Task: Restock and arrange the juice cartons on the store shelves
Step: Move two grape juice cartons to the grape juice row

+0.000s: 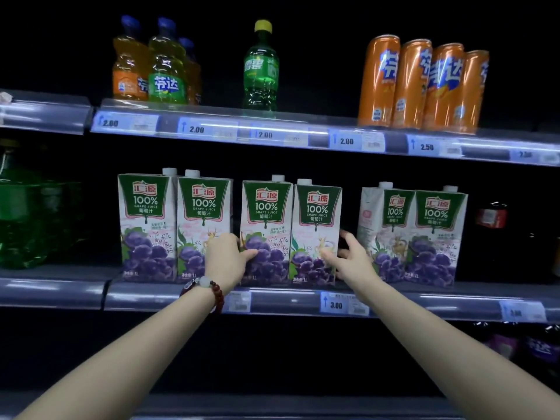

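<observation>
The middle pair of grape juice cartons [291, 234] stands on the middle shelf [288, 298], close to its front edge, the two touching side by side with faces forward. At 9 o'clock from it, across a narrow gap, stands the left pair [174, 225]; at 3 o'clock, across a wider gap, the right pair [412, 234], whose left carton is turned a little and shows its side panel.

I judge that the step in hand is to square or slide the middle pair as one block. To do this well, both hands should press inward with equal force low on the cartons, so the pair does not split or tip, and move it flat along the shelf. The fronts should finish in one line with the neighbours, and the gaps should become even.

The left hand [225, 257] grips the left carton of the pair. Its thumb lies on the front over the grape picture, and its fingers go around the left edge, into the gap. The right hand [353, 257] holds the right carton. Its thumb touches the front low down, and its fingers are spread rather wide and curl around the right side; their tips are partly hidden in the dark gap.

At 12 o'clock, the upper shelf [303, 136] carries soda bottles [157, 65], a green bottle [261, 68] and orange cans [424, 86].
</observation>
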Motion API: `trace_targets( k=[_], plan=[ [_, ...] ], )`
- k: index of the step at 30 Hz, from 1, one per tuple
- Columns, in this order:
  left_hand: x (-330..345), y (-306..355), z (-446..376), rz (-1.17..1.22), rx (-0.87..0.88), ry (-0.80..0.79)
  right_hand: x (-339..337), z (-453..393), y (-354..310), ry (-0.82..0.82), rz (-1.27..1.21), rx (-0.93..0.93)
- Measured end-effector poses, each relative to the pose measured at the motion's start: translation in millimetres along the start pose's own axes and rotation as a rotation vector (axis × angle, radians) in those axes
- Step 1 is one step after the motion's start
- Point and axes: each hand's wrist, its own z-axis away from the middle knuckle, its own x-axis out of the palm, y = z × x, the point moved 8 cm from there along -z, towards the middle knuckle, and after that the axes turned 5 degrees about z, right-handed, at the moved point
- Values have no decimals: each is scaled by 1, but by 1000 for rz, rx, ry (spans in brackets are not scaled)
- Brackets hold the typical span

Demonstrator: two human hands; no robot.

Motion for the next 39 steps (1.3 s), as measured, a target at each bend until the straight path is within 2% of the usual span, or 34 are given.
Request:
trace_targets(
  k=[7, 11, 15, 19, 24, 29, 35, 39],
  plan=[
    [-27, 6, 8, -116, 104, 131, 15, -1, -4, 41, 90, -46],
    [-27, 8, 12, -154, 101, 137, 15, -2, -4, 15, 223, -41],
    [-15, 9, 22, -142, 99, 89, 11, -2, -11, 1, 319, -49],
    [6, 25, 34, 17, 143, -6, 1, 3, -10, 1, 335, -29],
    [33, 45, 40, 161, 118, -108, -26, 17, 0, -4, 340, 9],
    [67, 77, 50, 229, 143, -181, -80, 35, 21, 97, 366, 46],
    [123, 131, 69, 297, 248, -302, -160, 54, 49, 319, 374, 79],
    [148, 150, 68, 335, 205, -304, -206, 60, 68, 461, 374, 130]
  ],
)
